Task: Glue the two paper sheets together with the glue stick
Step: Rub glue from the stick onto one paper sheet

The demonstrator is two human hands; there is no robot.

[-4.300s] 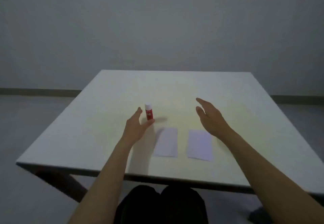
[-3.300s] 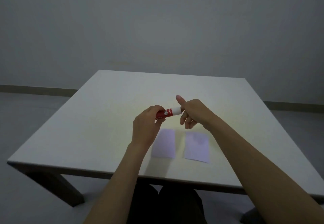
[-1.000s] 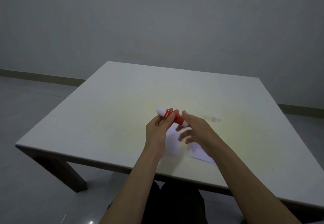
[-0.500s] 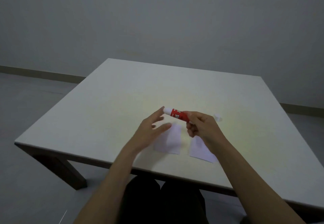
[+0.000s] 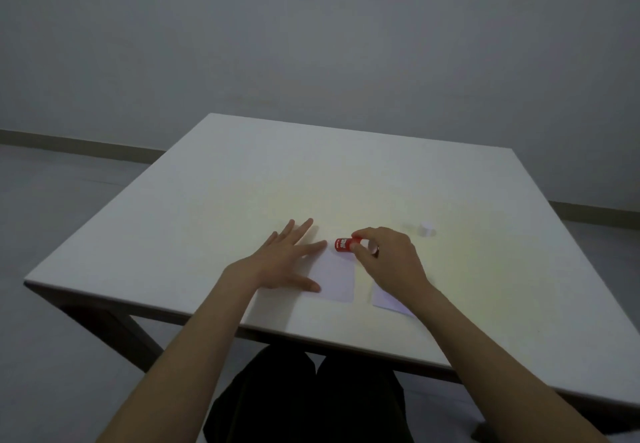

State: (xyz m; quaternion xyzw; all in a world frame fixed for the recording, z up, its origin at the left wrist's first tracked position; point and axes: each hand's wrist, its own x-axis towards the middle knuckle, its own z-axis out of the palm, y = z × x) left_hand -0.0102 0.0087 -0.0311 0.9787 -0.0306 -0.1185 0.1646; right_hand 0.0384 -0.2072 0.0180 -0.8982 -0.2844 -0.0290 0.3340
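Two small pale paper sheets lie side by side near the front edge of the white table [image 5: 346, 172]. My left hand [image 5: 284, 262] rests flat with fingers spread, its thumb and forefinger on the left edge of the left sheet [image 5: 336, 278]. My right hand [image 5: 388, 259] grips the red glue stick [image 5: 343, 244], whose lower end touches the far end of the left sheet. The right sheet [image 5: 389, 300] is mostly hidden under my right hand and wrist.
The white cap of the glue stick [image 5: 426, 228] stands on the table to the right of my right hand. My dark-clothed legs [image 5: 311, 404] are under the table's front edge. A grey wall and floor surround the table.
The glue stick passed from my left hand to my right hand and came down onto the left sheet. My left hand dropped flat onto the table at that sheet's left edge.
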